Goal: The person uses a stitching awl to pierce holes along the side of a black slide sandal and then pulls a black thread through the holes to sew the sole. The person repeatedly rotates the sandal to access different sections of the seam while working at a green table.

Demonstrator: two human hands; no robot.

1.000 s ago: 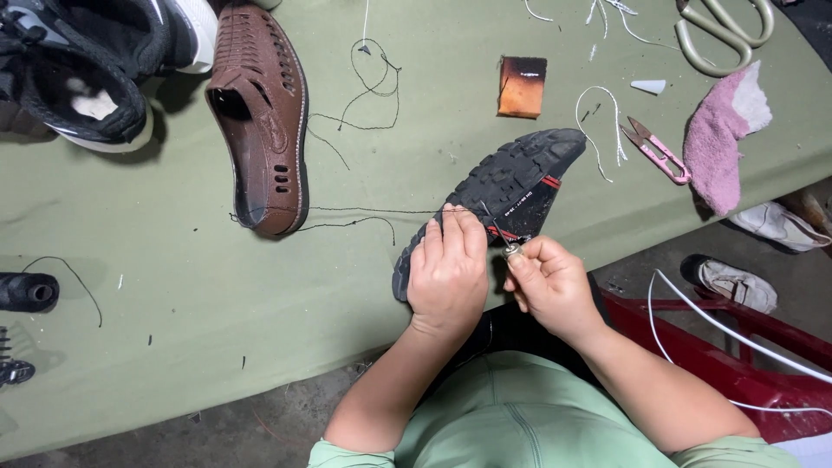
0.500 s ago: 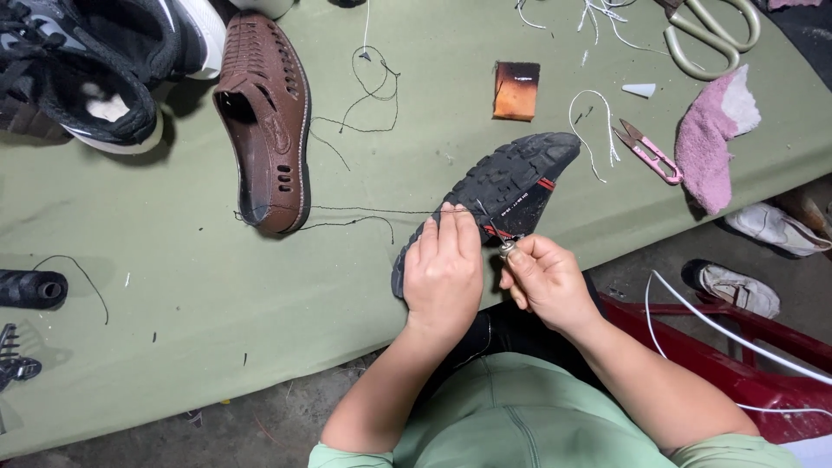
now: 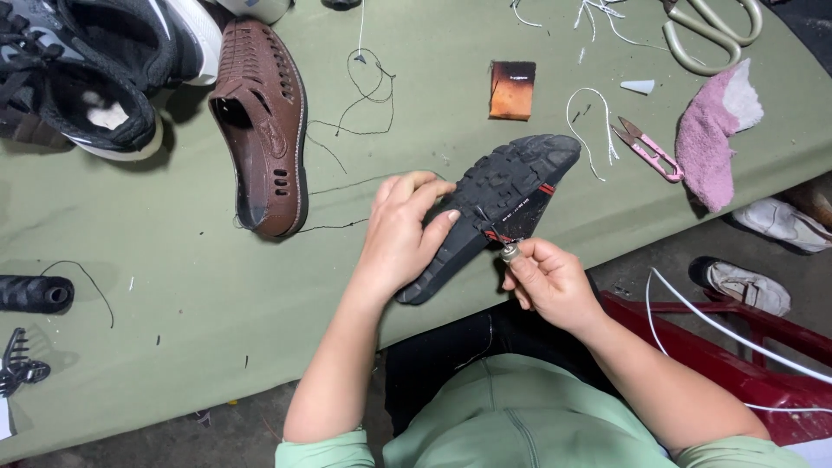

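Note:
A black shoe (image 3: 511, 186) lies sole-up at the near edge of the green table (image 3: 173, 286). My left hand (image 3: 400, 232) is clasped over its heel half, thumb on the sole's rim. My right hand (image 3: 548, 279) pinches a small metal-tipped stitching tool (image 3: 510, 252) against the red-trimmed side edge of the sole. A thin black thread (image 3: 347, 184) runs from the shoe toward a brown perforated slip-on shoe (image 3: 264, 130) lying to the left.
Black-and-white sneakers (image 3: 87, 69) sit at the far left. A brown block (image 3: 512, 89), pink thread snips (image 3: 646, 147), a pink rag (image 3: 715, 134), large scissors (image 3: 715, 35) and white thread scraps lie at the right. A black thread spool (image 3: 35, 293) rests left. A red stool (image 3: 745, 342) stands below.
The view has drifted slightly. My left hand has shifted its grip on the sole and my right hand has drawn the tool a little away from the edge.

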